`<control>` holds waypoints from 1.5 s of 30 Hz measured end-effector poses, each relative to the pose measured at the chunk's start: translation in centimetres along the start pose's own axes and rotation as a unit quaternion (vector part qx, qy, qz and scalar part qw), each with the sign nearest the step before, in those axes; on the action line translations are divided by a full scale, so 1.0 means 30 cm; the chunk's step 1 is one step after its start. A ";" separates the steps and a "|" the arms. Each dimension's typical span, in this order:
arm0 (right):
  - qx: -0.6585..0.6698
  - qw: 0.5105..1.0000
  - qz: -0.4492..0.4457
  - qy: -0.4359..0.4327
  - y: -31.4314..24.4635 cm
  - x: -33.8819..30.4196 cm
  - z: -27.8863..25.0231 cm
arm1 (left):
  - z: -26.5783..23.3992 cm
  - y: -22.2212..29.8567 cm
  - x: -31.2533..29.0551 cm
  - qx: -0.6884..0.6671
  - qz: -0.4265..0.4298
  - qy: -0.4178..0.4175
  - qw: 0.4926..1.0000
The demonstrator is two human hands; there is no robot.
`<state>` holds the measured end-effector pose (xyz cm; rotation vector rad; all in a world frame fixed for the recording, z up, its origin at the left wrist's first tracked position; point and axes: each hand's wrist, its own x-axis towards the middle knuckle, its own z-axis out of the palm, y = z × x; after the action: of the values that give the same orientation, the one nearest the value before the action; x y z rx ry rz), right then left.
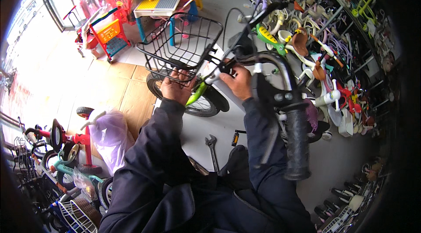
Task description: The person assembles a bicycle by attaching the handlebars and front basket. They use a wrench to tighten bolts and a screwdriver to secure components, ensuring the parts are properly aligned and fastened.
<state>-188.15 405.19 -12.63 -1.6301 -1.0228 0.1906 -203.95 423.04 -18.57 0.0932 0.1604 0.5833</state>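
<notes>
We are viewing, from above, a person working with both hands at the front of a bicycle, whose green front part is lying just left of the view's centre. The black wire basket is standing at 11 o'clock, over the front wheel. At 10 o'clock the left hand is reaching under the basket, palm upward, its fingers bending up against the lower wires; we are not able to tell whether they are gripping. At 1 o'clock the right hand is curling around the handlebar stem area behind the basket, thumb and forefinger close together; its other fingertips are hiding, so we are leaving its grip undecided. An adjustable wrench is lying at 6 o'clock, untouched, and a pedal at 5 o'clock. We are judging the basket to be already in position, with its fastening probably remaining: both hands are attending to it, while no fixing is showing clearly enough for confirming.
</notes>
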 end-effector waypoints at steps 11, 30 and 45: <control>0.007 1.000 -0.023 0.008 -0.070 -0.022 0.045 | -0.053 -0.014 -0.037 0.065 0.015 -0.030 0.997; -0.021 0.989 -0.103 0.103 -0.136 0.019 0.002 | -0.060 -0.031 -0.016 0.039 0.021 0.048 0.998; 0.065 0.998 0.025 0.005 -0.073 0.009 0.012 | 0.001 -0.038 -0.030 0.015 0.025 0.065 0.997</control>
<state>-189.34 405.59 -10.77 -1.5385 -0.9436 0.2758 -204.07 421.59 -18.58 0.0890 0.2936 0.6371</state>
